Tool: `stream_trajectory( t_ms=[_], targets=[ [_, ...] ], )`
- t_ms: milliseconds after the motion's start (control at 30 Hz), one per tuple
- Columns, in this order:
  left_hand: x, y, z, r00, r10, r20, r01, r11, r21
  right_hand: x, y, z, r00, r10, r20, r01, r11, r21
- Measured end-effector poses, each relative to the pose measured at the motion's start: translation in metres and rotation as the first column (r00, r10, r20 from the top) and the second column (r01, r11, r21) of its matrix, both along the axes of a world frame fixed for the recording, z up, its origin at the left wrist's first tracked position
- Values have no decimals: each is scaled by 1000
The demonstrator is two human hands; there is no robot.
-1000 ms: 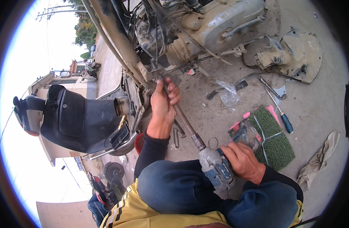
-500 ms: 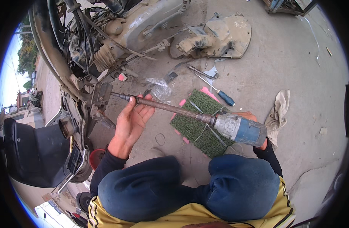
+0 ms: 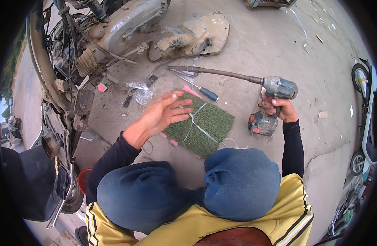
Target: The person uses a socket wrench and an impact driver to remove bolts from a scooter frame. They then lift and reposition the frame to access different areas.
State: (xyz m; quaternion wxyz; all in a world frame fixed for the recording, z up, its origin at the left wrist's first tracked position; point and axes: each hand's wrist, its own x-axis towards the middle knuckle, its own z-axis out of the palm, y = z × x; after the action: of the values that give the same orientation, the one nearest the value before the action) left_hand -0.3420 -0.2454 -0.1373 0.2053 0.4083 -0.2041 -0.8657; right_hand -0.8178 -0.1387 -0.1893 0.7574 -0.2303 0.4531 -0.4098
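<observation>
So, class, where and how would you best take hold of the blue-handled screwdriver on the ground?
Probably by the blue handle of the screwdriver, from above and the person's right: it lies flat, the handle is its thickest part and ends rightward, while the green turf pad sits close on the near side.

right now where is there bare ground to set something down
Bare ground, with small scraps, lies between the power tool and the white two-wheeler at far right. Another patch lies between the tan cover and the tool's long shaft. It's crowded around the turf bundle: screwdriver, clear plastic, open left hand.
</observation>
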Motion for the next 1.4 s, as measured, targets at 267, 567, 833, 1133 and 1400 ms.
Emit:
stream_trajectory(
  t_ms=[267,567,833,1133,1400],
  targets=[
    [29,22,27,995,82,59,-80,996,-43,-70,-126,-43,902,31,-431,-38,999,-6],
    [25,11,44,990,51,132,-39,995,-87,-145,-98,-129,122,-277,-953,-91,953,-288],
    [6,11,43,998,-40,47,50,968,-244,29,88,-91,-153,-44,-987,-165,986,-18],
    [-23,-20,58,873,-435,220,478,674,-563,53,76,93,462,-624,-630,391,781,-487],
    [-76,-20,59,759,-648,72,564,598,-570,204,-32,97,788,-512,-343,128,681,-721]
  ],
)
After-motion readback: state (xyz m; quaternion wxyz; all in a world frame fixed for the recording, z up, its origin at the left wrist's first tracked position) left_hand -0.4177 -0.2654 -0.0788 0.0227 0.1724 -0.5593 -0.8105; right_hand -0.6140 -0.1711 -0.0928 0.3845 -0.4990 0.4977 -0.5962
